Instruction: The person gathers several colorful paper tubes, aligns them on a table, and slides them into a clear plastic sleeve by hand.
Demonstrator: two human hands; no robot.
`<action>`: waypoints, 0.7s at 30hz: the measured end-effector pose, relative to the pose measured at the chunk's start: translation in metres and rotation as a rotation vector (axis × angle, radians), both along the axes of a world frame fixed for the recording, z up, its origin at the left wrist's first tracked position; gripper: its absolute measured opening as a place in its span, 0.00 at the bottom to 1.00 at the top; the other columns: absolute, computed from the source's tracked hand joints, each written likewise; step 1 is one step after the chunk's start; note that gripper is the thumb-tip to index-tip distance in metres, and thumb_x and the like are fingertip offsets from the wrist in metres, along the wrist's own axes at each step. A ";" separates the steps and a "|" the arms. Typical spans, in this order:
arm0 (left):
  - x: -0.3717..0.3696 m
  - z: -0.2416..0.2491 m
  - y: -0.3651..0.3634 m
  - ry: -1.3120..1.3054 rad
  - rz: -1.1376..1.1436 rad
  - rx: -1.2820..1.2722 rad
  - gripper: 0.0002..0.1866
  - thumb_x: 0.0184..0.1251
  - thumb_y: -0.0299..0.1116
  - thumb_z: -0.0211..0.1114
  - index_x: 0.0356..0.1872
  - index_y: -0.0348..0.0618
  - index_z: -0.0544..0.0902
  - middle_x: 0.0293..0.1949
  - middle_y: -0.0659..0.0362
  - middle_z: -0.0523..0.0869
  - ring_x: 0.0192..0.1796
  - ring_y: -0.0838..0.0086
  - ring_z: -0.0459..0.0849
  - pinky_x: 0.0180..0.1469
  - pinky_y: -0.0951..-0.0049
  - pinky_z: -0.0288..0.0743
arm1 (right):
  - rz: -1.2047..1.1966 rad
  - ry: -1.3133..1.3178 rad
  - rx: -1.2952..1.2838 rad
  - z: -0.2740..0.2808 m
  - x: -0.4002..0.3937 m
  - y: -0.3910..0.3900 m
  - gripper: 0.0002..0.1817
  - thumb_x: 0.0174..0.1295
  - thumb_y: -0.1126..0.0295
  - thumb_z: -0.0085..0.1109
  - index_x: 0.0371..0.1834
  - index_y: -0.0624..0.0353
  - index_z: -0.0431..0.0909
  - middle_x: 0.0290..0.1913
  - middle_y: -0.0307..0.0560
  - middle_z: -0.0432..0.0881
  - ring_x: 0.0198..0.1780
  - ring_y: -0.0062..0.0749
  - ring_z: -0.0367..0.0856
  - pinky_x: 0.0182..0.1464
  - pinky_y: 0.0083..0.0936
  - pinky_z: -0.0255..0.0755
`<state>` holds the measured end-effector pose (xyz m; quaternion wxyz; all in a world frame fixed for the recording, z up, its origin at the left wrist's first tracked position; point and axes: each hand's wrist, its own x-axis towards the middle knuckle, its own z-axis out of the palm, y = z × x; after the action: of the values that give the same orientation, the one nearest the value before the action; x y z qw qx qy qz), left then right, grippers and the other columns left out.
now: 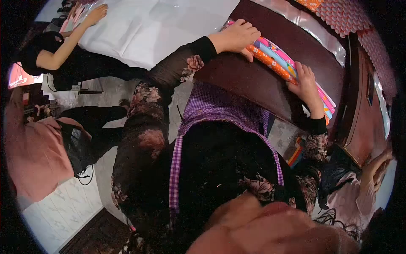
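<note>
A long, narrow bundle of brightly patterned rolled sheets (275,59), orange, blue and pink, lies slantwise on the dark reddish-brown table. It looks like wrapping paper. Over its far left end lies my left hand (237,36), fingers across the top and thumb on the near side. Nearer its right end, my right hand (306,86) is closed around the bundle, fingertips at the far edge. The ends of several layers fan out beyond my right wrist. Part of the bundle is hidden beneath both hands.
The dark table (237,80) meets a white sheeted surface (139,29), where another person's hand (96,15) rests. Clear plastic film (304,21) lies along the far side, near scalloped pink pieces (344,17). Other people are at left and lower right.
</note>
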<state>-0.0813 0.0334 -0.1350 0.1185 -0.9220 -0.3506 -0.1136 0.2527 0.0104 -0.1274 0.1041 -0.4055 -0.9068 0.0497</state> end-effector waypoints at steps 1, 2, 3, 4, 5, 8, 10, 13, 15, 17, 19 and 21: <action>-0.003 0.000 0.000 -0.071 -0.044 0.099 0.47 0.40 0.70 0.70 0.53 0.39 0.77 0.48 0.56 0.81 0.56 0.63 0.77 0.58 0.63 0.66 | 0.008 -0.005 0.001 -0.001 0.002 0.002 0.42 0.44 0.65 0.73 0.65 0.65 0.65 0.55 0.60 0.76 0.58 0.56 0.73 0.61 0.45 0.68; -0.010 0.000 0.002 -0.078 -0.051 0.102 0.47 0.40 0.70 0.70 0.53 0.39 0.77 0.48 0.56 0.81 0.56 0.63 0.77 0.58 0.63 0.66 | 0.002 -0.012 0.004 -0.001 0.004 0.004 0.42 0.44 0.65 0.73 0.65 0.65 0.65 0.55 0.60 0.76 0.58 0.56 0.73 0.61 0.45 0.68; -0.023 -0.001 0.001 -0.076 -0.028 0.128 0.49 0.39 0.69 0.71 0.56 0.39 0.76 0.50 0.56 0.80 0.58 0.63 0.75 0.59 0.62 0.66 | 0.017 -0.007 0.006 -0.002 0.005 0.005 0.43 0.43 0.65 0.74 0.65 0.65 0.65 0.55 0.60 0.76 0.58 0.56 0.73 0.61 0.45 0.68; -0.034 -0.001 -0.001 -0.071 -0.004 0.154 0.50 0.37 0.69 0.72 0.58 0.39 0.74 0.52 0.55 0.80 0.60 0.62 0.74 0.60 0.61 0.65 | 0.032 -0.001 0.006 -0.003 0.004 0.006 0.43 0.43 0.65 0.74 0.65 0.64 0.65 0.55 0.61 0.76 0.58 0.56 0.73 0.61 0.44 0.68; -0.044 -0.002 0.005 -0.020 0.036 0.058 0.50 0.37 0.66 0.74 0.58 0.39 0.73 0.54 0.55 0.79 0.63 0.61 0.72 0.61 0.60 0.65 | 0.029 -0.003 -0.007 -0.004 0.003 0.005 0.43 0.43 0.65 0.74 0.65 0.64 0.65 0.55 0.61 0.76 0.58 0.56 0.73 0.61 0.44 0.68; -0.052 -0.002 0.010 0.054 0.073 -0.173 0.50 0.39 0.62 0.76 0.61 0.39 0.71 0.58 0.53 0.76 0.65 0.58 0.71 0.65 0.52 0.63 | 0.007 -0.029 -0.020 -0.003 0.004 0.007 0.44 0.42 0.66 0.74 0.66 0.64 0.65 0.56 0.61 0.76 0.59 0.56 0.73 0.62 0.44 0.68; -0.045 -0.003 0.014 0.065 0.040 -0.174 0.47 0.41 0.62 0.76 0.58 0.39 0.72 0.55 0.53 0.77 0.62 0.58 0.73 0.63 0.55 0.65 | -0.006 -0.049 -0.047 0.001 0.002 0.007 0.44 0.41 0.66 0.74 0.65 0.64 0.66 0.56 0.61 0.75 0.60 0.56 0.72 0.62 0.44 0.67; -0.038 -0.005 0.016 0.061 -0.020 -0.155 0.42 0.43 0.61 0.75 0.53 0.38 0.74 0.51 0.53 0.78 0.56 0.59 0.76 0.59 0.61 0.67 | 0.008 -0.013 -0.015 0.007 -0.002 0.002 0.43 0.41 0.67 0.74 0.65 0.65 0.66 0.56 0.60 0.75 0.59 0.55 0.73 0.62 0.44 0.68; -0.034 -0.003 0.014 0.057 -0.050 -0.148 0.40 0.45 0.61 0.74 0.50 0.37 0.75 0.48 0.53 0.79 0.53 0.59 0.77 0.57 0.63 0.68 | 0.022 -0.012 -0.021 0.014 -0.005 0.000 0.43 0.42 0.67 0.73 0.65 0.66 0.66 0.56 0.60 0.75 0.59 0.55 0.73 0.62 0.43 0.68; -0.024 0.001 0.012 0.070 -0.079 -0.049 0.37 0.49 0.65 0.69 0.44 0.38 0.77 0.42 0.55 0.79 0.49 0.62 0.77 0.52 0.67 0.68 | 0.020 -0.010 -0.015 0.015 -0.004 -0.002 0.42 0.42 0.68 0.73 0.64 0.66 0.66 0.56 0.59 0.75 0.59 0.55 0.73 0.62 0.43 0.68; -0.013 0.004 0.006 0.052 -0.075 -0.054 0.38 0.46 0.64 0.71 0.45 0.37 0.76 0.43 0.54 0.79 0.49 0.61 0.77 0.52 0.66 0.69 | 0.035 -0.013 -0.032 0.013 -0.002 0.000 0.42 0.43 0.69 0.72 0.65 0.67 0.66 0.56 0.59 0.75 0.59 0.54 0.72 0.62 0.42 0.68; -0.003 0.006 0.002 0.027 -0.061 -0.056 0.39 0.44 0.64 0.73 0.45 0.37 0.76 0.43 0.52 0.79 0.49 0.59 0.77 0.53 0.64 0.69 | 0.031 -0.026 -0.024 0.013 -0.003 0.000 0.42 0.44 0.69 0.72 0.65 0.67 0.66 0.57 0.59 0.75 0.60 0.54 0.72 0.62 0.42 0.68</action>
<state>-0.0841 0.0352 -0.1292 0.0939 -0.9367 -0.3237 -0.0947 0.2496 0.0109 -0.1145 0.0869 -0.3931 -0.9136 0.0569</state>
